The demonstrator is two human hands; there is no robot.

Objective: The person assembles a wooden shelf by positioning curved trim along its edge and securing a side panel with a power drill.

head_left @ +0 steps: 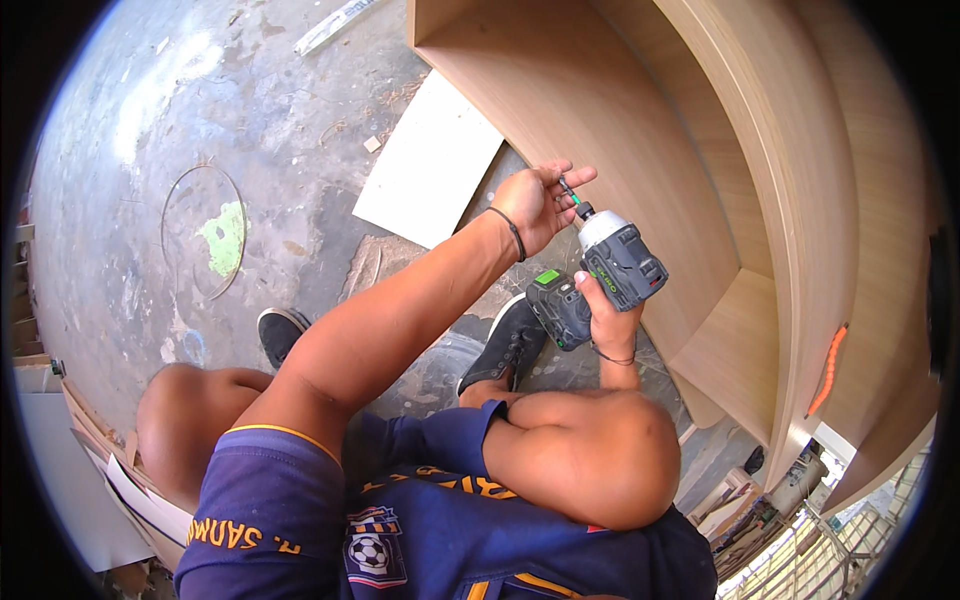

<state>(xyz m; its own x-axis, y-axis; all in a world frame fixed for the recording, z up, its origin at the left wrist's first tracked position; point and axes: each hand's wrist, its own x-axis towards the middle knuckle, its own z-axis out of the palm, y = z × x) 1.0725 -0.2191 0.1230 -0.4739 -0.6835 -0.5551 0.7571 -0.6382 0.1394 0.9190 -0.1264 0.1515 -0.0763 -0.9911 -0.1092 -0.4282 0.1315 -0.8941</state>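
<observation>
My right hand (612, 322) is wrapped round the handle of a grey and black cordless impact driver (622, 262), its green-marked battery (560, 308) toward the left. A slim bit (571, 192) with a green band sticks out of the driver's chuck, pointing up and left. At the bit's tip are the curled fingers of my left hand (538, 208), which close loosely about it. Whether a screw sits between those fingers is too small to tell. Both hands are in front of a light wood-grain cabinet panel (600, 130), apart from its surface.
The wooden cabinet (800, 200) with its curved edge fills the right side. An orange coiled cord (828, 370) hangs against it. A white board (430, 160) lies on the stained concrete floor (300, 110), with a wire loop (165, 225) farther left. Board offcuts (60, 470) stand at lower left.
</observation>
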